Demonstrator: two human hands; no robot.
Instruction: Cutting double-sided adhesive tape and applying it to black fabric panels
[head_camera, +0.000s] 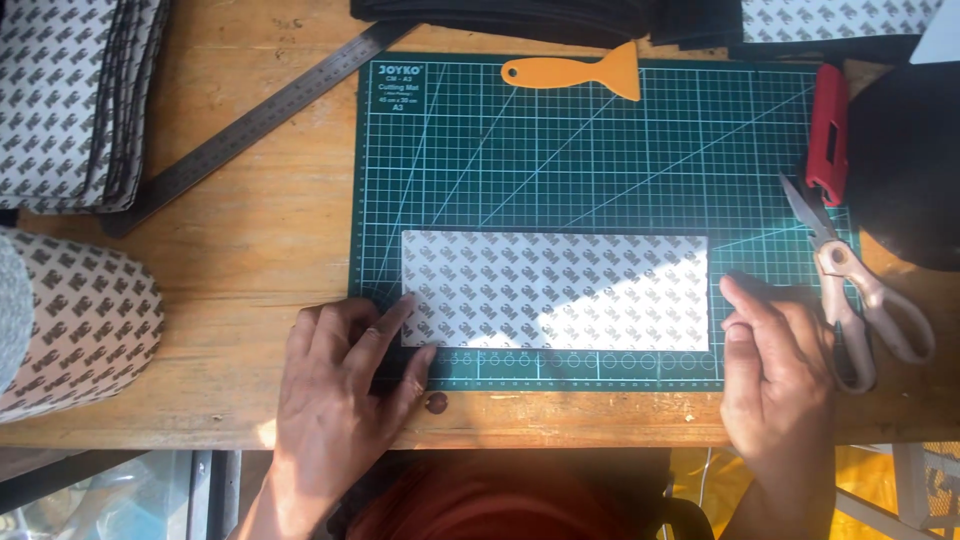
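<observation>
Head view: one patterned sheet (555, 290), left hand (340, 375) and right hand (775, 365) flanking.

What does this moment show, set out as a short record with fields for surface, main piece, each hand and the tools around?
surface: green gridded cutting mat on a wooden table
main piece: white rectangular sheet with a grey repeating print, lying flat on the mat
left hand: fingers on the sheet's lower left corner
right hand: at the sheet's right edge
tools: orange plastic scraper; steel ruler; beige-handled scissors; red utility knife
left side: stack of similar printed sheets
</observation>
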